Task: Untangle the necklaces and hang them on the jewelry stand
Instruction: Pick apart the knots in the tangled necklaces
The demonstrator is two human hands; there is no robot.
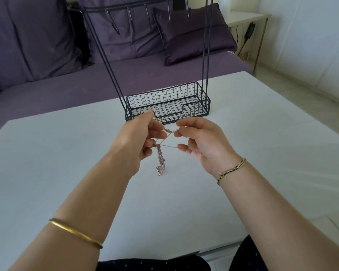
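Clearly the work is at an early stage: the necklaces point(160, 159) are not yet separated, and none hangs on the jewelry stand point(168, 106). Both hands are raised over the white table point(67, 153), just in front of the stand's wire basket. The left hand point(143, 133) has its fingers curled in, pinching fine chain at the fingertips. The right hand point(200, 141) pinches a thin strand between thumb and forefinger, and a lower finger seems to hook a second strand. Between the 2 hands the strands cross in an X. Below the crossing, a twisted, pinkish clump of chain hangs down toward the tabletop; whether its end touches the surface cannot be told. How many necklaces are in the clump is also unclear.

The stand's hooks point(147, 14) along the top bar look bare, and the basket holds nothing visible. What remains, by my judgement, is nearly everything: loosening the knot, freeing each chain, then hanging each on a hook.

No brand, label or writing can be read anywhere. A gold bangle point(74, 231) circles the left forearm and a woven bracelet point(231, 170) the right wrist. A purple sofa point(47, 45) with cushions sits behind the table.
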